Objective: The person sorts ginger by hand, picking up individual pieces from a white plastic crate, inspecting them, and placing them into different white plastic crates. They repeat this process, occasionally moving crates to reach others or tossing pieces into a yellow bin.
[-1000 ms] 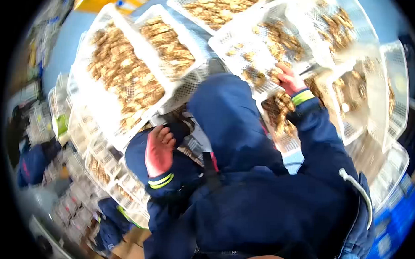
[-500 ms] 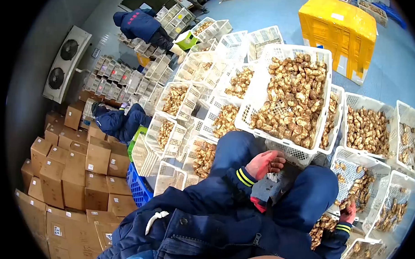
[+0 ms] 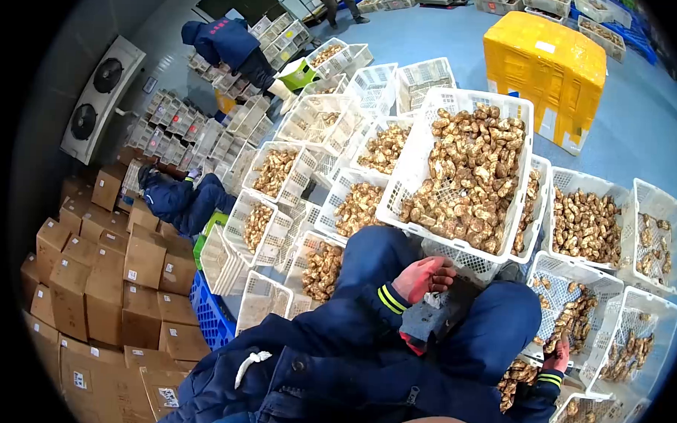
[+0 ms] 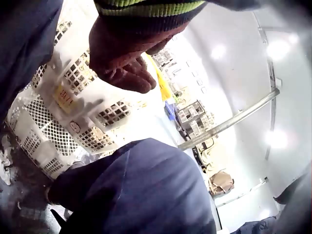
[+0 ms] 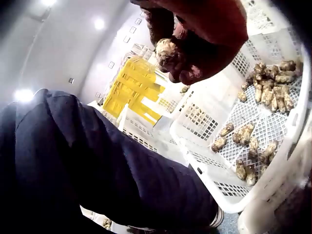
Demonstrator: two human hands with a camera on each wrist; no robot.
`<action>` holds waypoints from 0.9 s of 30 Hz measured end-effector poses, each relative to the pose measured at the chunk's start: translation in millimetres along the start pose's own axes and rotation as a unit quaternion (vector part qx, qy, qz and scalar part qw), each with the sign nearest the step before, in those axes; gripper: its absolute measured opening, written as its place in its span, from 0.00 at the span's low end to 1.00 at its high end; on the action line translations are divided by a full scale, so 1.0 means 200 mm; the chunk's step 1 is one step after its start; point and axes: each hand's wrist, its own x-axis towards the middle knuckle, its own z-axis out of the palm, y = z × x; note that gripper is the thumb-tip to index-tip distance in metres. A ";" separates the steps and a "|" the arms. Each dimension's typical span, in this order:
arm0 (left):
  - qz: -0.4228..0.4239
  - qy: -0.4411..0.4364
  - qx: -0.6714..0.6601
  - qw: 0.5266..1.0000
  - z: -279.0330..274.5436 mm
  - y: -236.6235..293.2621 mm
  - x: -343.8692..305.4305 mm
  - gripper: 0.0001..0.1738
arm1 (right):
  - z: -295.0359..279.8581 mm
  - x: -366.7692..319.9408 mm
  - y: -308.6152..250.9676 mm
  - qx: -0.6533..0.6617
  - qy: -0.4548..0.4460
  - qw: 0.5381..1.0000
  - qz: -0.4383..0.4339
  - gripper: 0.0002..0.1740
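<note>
My right hand (image 3: 559,353) is at the lower edge of a white mesh basket (image 3: 609,290) partly filled with brown and cream mushrooms. In the right wrist view, that hand (image 5: 207,41) grips one knobbly mushroom (image 5: 167,51) between thumb and fingers, above and left of a basket (image 5: 209,183) holding scattered mushrooms. My left hand (image 3: 424,279) hovers over my lap, fingers loosely bent and empty, just below a large raised basket (image 3: 442,241) heaped with mushrooms. The left wrist view shows the left hand (image 4: 124,61) near a basket's mesh side (image 4: 114,113), holding nothing.
More mushroom baskets (image 3: 276,168) surround my knees on both sides. A yellow taped box (image 3: 545,73) stands beyond them. Cardboard cartons (image 3: 90,288) are stacked at the left, near a blue crate (image 3: 210,311). Two people (image 3: 221,42) in dark blue work among baskets; another stands farther back.
The head view has swung from a blurred, tilted view to a steady, wider one. Over the last half second both hands have stayed nearly still, while the scene has shifted slightly down and left.
</note>
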 end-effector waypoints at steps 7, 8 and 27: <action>0.004 0.009 -0.013 1.000 -0.01 -0.01 0.01 0.16 | 0.03 -0.01 -0.05 0.000 0.050 0.999 -0.016 0.21; 0.004 0.004 -0.017 1.000 0.00 0.00 0.00 0.16 | 0.02 0.01 -0.06 -0.008 0.010 1.000 0.004 0.20; 0.004 -0.030 -0.037 0.999 -0.08 0.00 0.01 0.20 | 0.10 0.03 -0.08 0.005 0.001 1.000 -0.008 0.28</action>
